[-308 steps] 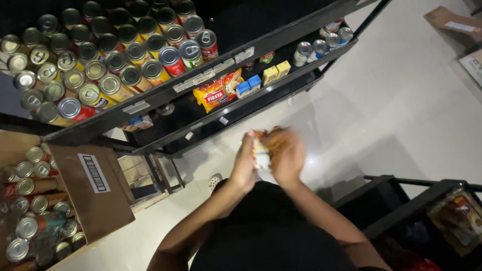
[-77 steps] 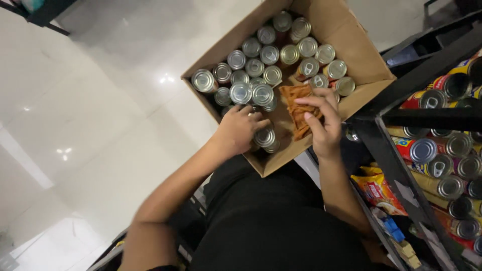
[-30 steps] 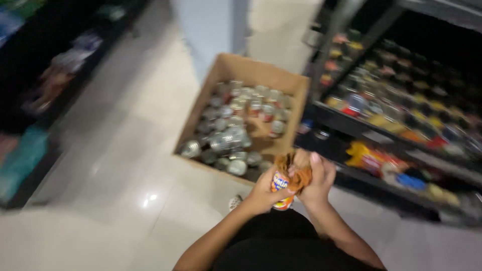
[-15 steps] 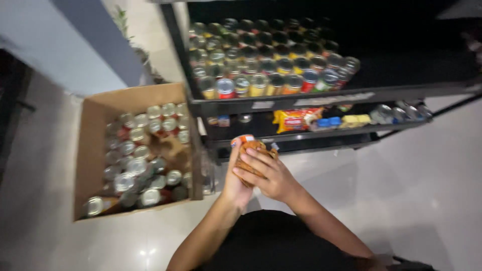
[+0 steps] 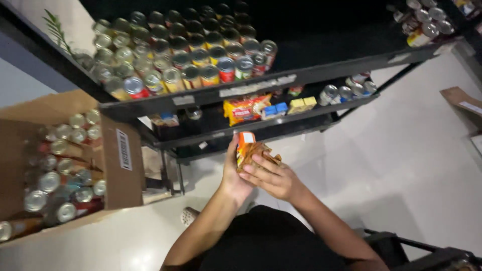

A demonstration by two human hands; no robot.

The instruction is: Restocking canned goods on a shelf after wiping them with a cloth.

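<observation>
I hold a small orange packet (image 5: 246,148) in front of me, above the white floor (image 5: 401,150). My left hand (image 5: 236,175) wraps around its left side. My right hand (image 5: 273,176) grips it from the near right, fingers (image 5: 258,161) lying across it. I think I am at the carrying step, with the packet not yet put down. Next it needs a free spot on the black shelf (image 5: 261,133) just beyond. The packet stands up tall, top end pointing far, toward the cans (image 5: 201,60).

Orange packet (image 5: 247,149) in both hands, white label (image 5: 123,149) on cardboard box (image 5: 75,108)
</observation>
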